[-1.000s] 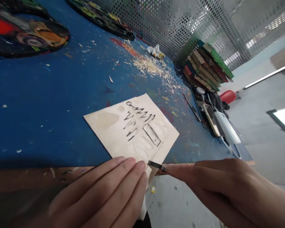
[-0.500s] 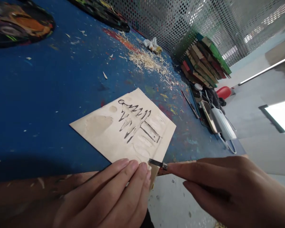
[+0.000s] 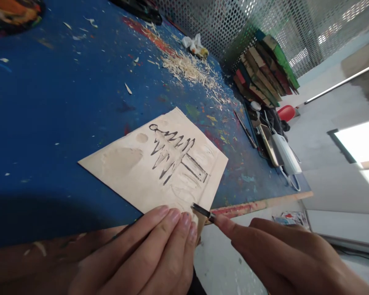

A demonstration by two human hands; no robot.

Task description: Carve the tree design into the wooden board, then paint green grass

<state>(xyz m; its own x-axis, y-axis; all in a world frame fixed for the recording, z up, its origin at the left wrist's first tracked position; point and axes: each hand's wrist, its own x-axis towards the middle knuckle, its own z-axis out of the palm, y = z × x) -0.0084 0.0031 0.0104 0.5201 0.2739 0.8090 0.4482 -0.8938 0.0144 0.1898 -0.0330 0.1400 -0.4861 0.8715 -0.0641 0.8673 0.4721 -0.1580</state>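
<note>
A pale wooden board [image 3: 123,172] lies on the blue table, its near corner jutting past the edge. Black zigzag lines and a rectangle are drawn on it, and shallow cuts show beside them. My left hand [image 3: 150,250] grips the board's near side, fingers close together on top, its thumb hidden. In my right hand [image 3: 273,250] is a carving gouge [image 3: 201,211], its handle mostly covered by my closed fingers. One finger stretches along the tool toward the metal blade. The blade tip touches the board just right of my left fingertips.
Wood shavings [image 3: 187,69] are heaped on the paint-stained table [image 3: 64,106]. Near a perforated metal screen [image 3: 209,24] stand stacked boards [image 3: 261,69]. A phone [image 3: 269,143], a white power bank [image 3: 285,153] and a thin tool [image 3: 245,129] lie at the right.
My right hand has dropped slightly and the gouge slants more steeply, its tip still near the same spot. My left hand stays on the board. The camera view has shifted a little.
</note>
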